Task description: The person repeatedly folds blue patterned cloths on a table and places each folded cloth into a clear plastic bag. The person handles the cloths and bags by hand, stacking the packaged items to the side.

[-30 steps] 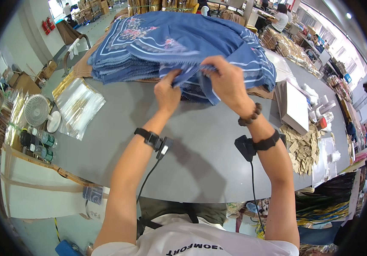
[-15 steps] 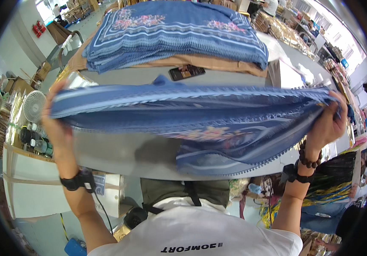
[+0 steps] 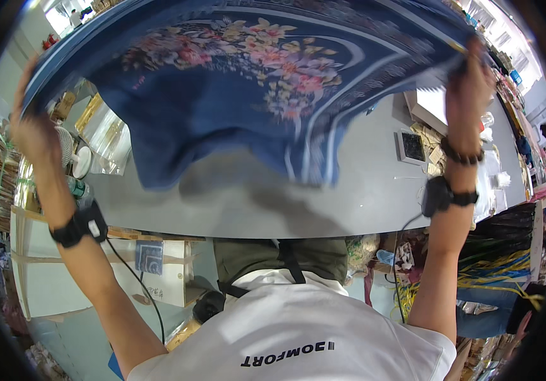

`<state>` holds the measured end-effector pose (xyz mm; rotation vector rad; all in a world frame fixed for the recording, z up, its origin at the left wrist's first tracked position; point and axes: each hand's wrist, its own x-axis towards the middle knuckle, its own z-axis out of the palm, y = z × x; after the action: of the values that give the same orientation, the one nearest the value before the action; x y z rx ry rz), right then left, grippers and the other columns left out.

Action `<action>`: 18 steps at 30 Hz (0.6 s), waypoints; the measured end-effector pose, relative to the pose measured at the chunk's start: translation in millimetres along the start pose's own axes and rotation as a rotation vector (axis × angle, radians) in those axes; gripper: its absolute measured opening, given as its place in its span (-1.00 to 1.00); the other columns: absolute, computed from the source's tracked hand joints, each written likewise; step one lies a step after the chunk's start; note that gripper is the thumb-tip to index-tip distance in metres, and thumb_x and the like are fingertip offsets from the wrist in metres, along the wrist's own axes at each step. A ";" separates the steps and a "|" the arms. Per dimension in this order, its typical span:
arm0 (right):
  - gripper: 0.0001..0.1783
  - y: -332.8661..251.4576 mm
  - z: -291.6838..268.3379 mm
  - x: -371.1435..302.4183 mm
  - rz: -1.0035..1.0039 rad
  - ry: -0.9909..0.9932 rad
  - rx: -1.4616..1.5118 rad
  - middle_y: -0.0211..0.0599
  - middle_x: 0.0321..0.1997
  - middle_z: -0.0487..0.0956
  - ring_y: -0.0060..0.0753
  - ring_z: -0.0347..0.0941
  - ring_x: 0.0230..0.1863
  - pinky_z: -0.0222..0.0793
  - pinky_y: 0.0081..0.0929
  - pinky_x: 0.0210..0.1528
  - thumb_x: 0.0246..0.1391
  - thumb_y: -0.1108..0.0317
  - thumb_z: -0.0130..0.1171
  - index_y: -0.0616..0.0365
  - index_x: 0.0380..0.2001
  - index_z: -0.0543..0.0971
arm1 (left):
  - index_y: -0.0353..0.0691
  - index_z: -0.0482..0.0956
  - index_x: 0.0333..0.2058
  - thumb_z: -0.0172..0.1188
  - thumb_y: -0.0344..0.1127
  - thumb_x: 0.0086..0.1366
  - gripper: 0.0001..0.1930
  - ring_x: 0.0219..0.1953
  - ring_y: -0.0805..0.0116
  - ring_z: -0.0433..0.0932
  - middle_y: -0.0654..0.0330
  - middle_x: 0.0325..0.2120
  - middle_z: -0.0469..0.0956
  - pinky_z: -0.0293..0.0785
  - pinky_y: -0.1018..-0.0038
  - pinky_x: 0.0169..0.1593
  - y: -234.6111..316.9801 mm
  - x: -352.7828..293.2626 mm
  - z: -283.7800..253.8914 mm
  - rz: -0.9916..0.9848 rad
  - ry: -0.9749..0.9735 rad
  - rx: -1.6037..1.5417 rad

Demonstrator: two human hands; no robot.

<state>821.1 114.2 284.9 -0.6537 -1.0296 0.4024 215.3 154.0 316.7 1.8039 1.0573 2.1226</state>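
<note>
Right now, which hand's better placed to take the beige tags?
Probably the right hand: it's nearer the beige tags than the left hand. Both hold the blue floral scarf, so the right would need freeing first.

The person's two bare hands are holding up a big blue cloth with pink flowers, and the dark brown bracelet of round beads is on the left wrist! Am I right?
Not quite: the dark brown bracelet of round beads is on the wrist of the right hand, as the head view shows. The left hand and right hand do hold up the big blue cloth with pink flowers.
</note>
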 end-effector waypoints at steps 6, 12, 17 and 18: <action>-0.69 -16.8 -88.3 -127.5 0.127 -0.282 -0.221 -0.43 -0.26 0.60 -0.71 0.44 -0.34 0.35 -0.72 -0.31 0.47 0.13 0.11 0.20 -0.15 0.56 | -0.39 0.70 -0.12 -0.02 -0.35 0.36 -0.66 -0.05 0.15 0.66 -0.07 -0.14 0.69 0.56 0.29 0.10 30.4 -122.4 -87.2 0.004 -0.265 0.331; -0.84 18.2 -130.8 -239.5 0.523 -0.682 -0.868 -0.27 -0.50 0.58 -0.60 0.41 -0.43 0.36 -0.53 -0.36 0.34 0.38 0.25 0.26 -0.29 0.65 | -0.31 0.70 -0.13 0.23 -0.55 0.11 -0.70 -0.28 0.31 0.61 0.10 -0.36 0.67 0.53 0.40 -0.08 -12.7 -257.5 -70.8 -0.545 -0.896 0.384; -0.55 32.6 -138.9 -228.2 0.761 -1.059 -0.658 -0.12 -0.35 0.73 -0.39 0.67 -0.31 0.56 -0.42 -0.22 0.35 0.03 0.25 0.27 -0.28 0.74 | -0.30 0.64 0.07 0.33 -0.44 0.24 -0.61 -0.27 0.37 0.62 0.14 -0.29 0.67 0.51 0.47 -0.18 -36.9 -275.6 -75.8 -0.728 -1.199 0.449; -0.55 43.8 -138.1 -220.3 0.847 -1.002 -0.673 -0.14 -0.41 0.72 -0.38 0.66 -0.37 0.55 -0.41 -0.28 0.33 -0.01 0.26 0.24 -0.24 0.75 | -0.30 0.64 0.08 0.31 -0.40 0.29 -0.62 -0.32 0.40 0.61 0.15 -0.29 0.67 0.50 0.50 -0.22 -55.6 -271.9 -72.4 -0.830 -1.109 0.444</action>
<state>839.6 -26.4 62.7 -1.5903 -1.8403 1.2255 202.1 18.3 64.3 1.7637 1.5173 0.3105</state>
